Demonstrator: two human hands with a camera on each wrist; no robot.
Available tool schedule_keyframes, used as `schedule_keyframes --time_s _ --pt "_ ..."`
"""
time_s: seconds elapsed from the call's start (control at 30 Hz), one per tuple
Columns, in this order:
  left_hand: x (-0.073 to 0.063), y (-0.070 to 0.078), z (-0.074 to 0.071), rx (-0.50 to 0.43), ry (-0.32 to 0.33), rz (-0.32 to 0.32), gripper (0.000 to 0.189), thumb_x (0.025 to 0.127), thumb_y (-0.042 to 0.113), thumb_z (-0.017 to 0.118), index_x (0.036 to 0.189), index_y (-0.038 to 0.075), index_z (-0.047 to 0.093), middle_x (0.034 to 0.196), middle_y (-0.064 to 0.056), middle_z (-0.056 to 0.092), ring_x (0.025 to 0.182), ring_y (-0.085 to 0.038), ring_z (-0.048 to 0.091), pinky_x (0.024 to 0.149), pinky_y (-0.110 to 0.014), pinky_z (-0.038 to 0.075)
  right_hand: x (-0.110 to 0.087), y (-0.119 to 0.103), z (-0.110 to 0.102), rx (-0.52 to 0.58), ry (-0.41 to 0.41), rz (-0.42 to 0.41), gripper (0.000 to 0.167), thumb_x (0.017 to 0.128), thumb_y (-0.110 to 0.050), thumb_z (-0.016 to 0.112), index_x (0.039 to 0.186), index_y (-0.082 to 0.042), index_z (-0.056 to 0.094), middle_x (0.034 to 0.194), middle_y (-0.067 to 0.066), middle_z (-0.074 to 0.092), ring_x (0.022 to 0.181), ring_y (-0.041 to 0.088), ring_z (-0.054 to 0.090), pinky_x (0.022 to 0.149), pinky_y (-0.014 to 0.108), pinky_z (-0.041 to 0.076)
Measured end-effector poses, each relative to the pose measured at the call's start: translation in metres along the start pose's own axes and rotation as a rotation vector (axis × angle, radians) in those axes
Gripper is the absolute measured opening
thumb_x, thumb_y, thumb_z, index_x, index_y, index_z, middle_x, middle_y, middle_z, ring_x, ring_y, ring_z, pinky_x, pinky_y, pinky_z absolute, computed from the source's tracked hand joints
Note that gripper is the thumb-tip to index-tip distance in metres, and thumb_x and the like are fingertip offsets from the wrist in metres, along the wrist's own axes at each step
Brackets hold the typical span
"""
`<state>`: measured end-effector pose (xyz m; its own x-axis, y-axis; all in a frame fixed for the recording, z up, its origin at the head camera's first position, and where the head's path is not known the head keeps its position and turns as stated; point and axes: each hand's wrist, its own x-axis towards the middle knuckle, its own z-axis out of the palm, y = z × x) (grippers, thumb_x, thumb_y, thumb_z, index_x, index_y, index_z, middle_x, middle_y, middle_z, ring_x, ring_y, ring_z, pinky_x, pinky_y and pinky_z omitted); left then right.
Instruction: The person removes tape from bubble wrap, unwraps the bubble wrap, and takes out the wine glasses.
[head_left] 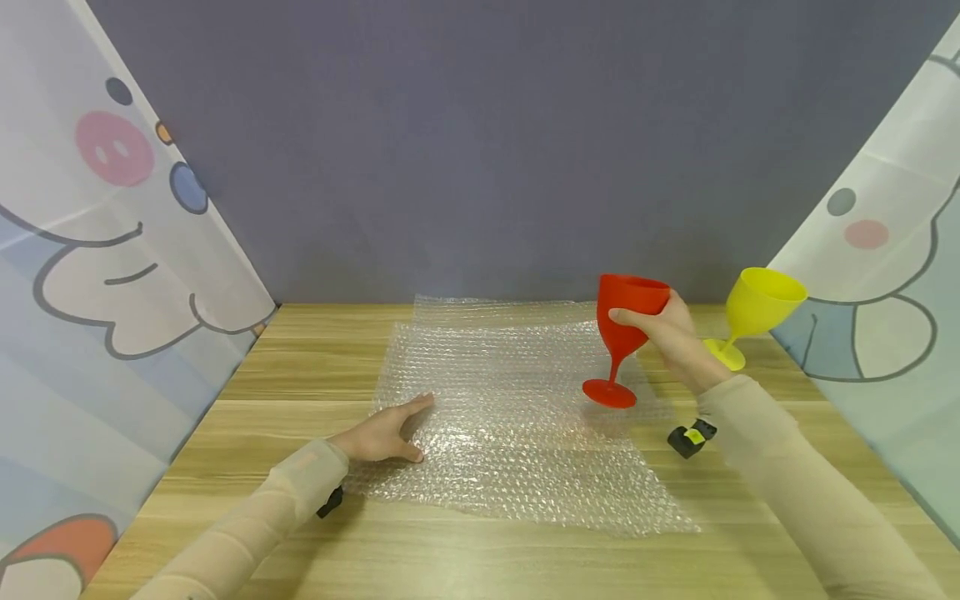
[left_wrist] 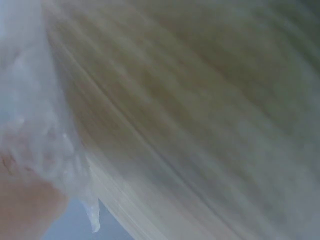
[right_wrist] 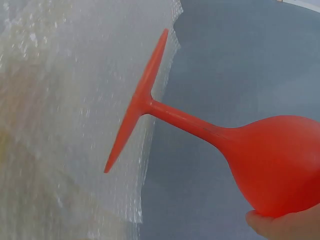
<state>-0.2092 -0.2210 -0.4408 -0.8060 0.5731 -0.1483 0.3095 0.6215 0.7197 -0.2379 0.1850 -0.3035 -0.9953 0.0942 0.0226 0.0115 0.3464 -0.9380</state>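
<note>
My right hand (head_left: 675,333) grips a red plastic goblet (head_left: 619,321) by its bowl, thumb across the front. The goblet is upright, its round foot over the right part of the bubble wrap (head_left: 510,417); in the right wrist view the goblet's stem and foot (right_wrist: 135,102) stand apart from the sheet. My left hand (head_left: 382,433) rests at the left edge of the bubble wrap, fingers and thumb spread. In the left wrist view, part of the hand (left_wrist: 30,200) shows behind the blurred plastic. The clear sheets lie flat and overlap at the back.
A yellow goblet (head_left: 757,304) stands on the wooden table (head_left: 300,367) at the back right, just beyond my right wrist. A grey wall (head_left: 480,150) rises behind the table. Cartoon-printed curtains (head_left: 60,333) flank both sides.
</note>
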Motion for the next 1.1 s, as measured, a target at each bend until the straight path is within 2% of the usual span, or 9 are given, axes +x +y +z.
schedule_keyframes --time_s 0.2,0.5,0.73,1.1 --pt "0.0 -0.002 -0.001 0.002 -0.008 0.012 0.094 0.071 0.017 0.076 0.145 0.004 0.02 0.154 -0.011 0.009 0.141 -0.031 0.01 0.114 -0.048 0.013 -0.003 0.001 -0.013 -0.039 0.021 0.006 0.081 0.081 -0.037 0.067 0.136 -0.003 0.019 0.112 -0.005 0.042 0.102 0.014 0.043 0.079 0.018 0.047" --pt "-0.002 -0.001 -0.001 0.003 -0.008 0.023 0.094 0.071 0.016 0.075 0.145 0.002 0.019 0.154 -0.012 0.009 0.141 -0.031 0.01 0.114 -0.047 0.014 -0.008 0.008 -0.032 -0.098 0.071 0.004 0.079 0.082 -0.04 0.065 0.136 -0.005 0.019 0.11 -0.01 0.041 0.099 0.01 0.042 0.077 0.016 0.045" --pt "-0.002 0.001 -0.001 -0.002 -0.014 0.005 0.095 0.071 0.018 0.075 0.146 0.004 0.019 0.154 -0.012 0.009 0.141 -0.031 0.01 0.114 -0.048 0.013 -0.01 0.013 -0.044 -0.039 0.056 0.004 0.072 0.083 -0.038 0.065 0.133 -0.011 0.021 0.109 -0.014 0.04 0.1 0.009 0.041 0.077 0.014 0.046" --pt "-0.002 0.003 -0.001 0.013 -0.012 -0.003 0.094 0.072 0.018 0.075 0.146 0.005 0.019 0.154 -0.011 0.009 0.141 -0.031 0.01 0.114 -0.049 0.013 -0.013 0.02 -0.053 -0.015 0.064 -0.012 0.061 0.084 -0.033 0.065 0.128 -0.017 0.026 0.107 -0.015 0.04 0.097 0.008 0.041 0.074 0.012 0.046"
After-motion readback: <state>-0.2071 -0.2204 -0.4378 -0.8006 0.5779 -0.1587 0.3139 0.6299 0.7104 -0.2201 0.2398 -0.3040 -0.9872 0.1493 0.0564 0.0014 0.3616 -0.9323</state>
